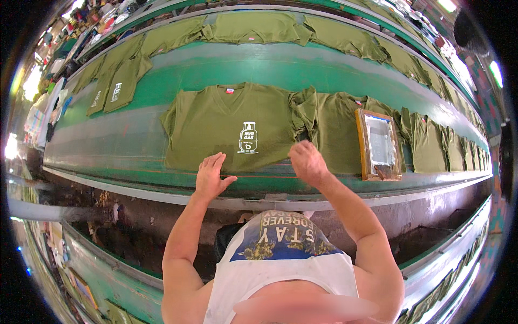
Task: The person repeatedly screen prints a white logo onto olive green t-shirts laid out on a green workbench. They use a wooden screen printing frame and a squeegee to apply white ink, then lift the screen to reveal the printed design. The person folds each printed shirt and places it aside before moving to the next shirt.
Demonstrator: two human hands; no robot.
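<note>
An olive-green V-neck T-shirt (210,129) lies flat on the long green table in front of me, with a white gas-cylinder print on its right half. At the shirt's lower edge my left hand (212,177) is open, fingers stretched flat and thumb apart. Curled closed at the lower right corner of the same shirt is my right hand (308,164), its fingertips pinching the hem. Right of that hand, a wooden-framed printing screen (379,144) rests on the neighbouring olive T-shirt (330,129).
More olive shirts (430,143) run along the table (135,156) to the right. Another row (253,28) lies across the far side. Two printed shirts (121,89) lie at the far left. A metal rail (259,204) edges the table's near side.
</note>
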